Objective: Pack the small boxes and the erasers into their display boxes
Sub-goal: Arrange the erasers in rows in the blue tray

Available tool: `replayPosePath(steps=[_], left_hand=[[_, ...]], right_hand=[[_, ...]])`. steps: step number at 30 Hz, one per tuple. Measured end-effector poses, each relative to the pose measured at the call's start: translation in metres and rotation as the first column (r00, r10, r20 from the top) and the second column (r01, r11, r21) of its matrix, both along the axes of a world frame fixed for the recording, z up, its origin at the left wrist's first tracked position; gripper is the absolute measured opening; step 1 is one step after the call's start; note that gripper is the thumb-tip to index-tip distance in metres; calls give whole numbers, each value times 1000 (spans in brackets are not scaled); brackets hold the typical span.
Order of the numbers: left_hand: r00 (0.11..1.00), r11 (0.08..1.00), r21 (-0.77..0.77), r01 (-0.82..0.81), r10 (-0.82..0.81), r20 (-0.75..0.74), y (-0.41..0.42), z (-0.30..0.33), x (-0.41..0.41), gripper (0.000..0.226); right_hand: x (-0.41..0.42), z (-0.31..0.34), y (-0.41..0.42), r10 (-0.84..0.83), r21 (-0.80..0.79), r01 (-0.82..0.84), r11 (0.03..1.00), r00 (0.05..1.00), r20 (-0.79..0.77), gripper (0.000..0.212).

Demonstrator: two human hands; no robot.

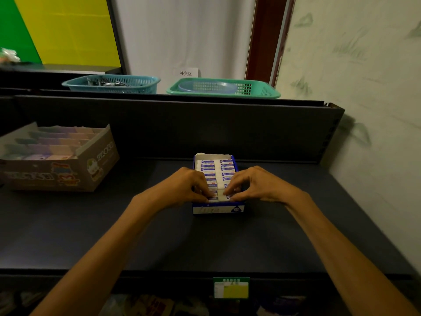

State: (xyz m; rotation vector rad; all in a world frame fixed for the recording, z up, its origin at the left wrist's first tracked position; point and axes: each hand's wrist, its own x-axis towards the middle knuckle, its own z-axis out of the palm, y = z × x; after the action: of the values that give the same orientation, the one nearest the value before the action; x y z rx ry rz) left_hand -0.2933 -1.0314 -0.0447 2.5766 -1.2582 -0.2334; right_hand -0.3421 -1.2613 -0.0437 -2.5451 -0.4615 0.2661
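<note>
Erasers (215,172): packed in 2 rows inside blue display box (218,208), mid-shelf.
Grip: front erasers pinched by left hand (185,185) and right hand (257,184).
Risk: tight rows could buckle if pressed unevenly.

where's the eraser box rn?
In the head view the eraser box sits on the dark shelf, centre, between the left hand and right hand, right of the cardboard box.
</note>
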Motion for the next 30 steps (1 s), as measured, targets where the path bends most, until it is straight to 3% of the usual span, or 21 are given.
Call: replayPosePath(steps=[13,21,25,30], left_hand=[[1000,1000,17,-17,17,15,0,-1,0,28],[997,994,-88,-70,73,33,4,-3,-3,31],[988,986,-98,-138,143,51,1,-5,0,39],[988,989,1,-147,147,48,-1,-11,8,40]], right_hand=[[0,-1,4,-27,31,27,999,1000,-9,19],[-4,0,3,-22,14,22,1000,999,28,25],[0,-1,3,-41,-69,50,996,991,128,39],[4,-3,2,-22,-191,41,981,995,101,43]])
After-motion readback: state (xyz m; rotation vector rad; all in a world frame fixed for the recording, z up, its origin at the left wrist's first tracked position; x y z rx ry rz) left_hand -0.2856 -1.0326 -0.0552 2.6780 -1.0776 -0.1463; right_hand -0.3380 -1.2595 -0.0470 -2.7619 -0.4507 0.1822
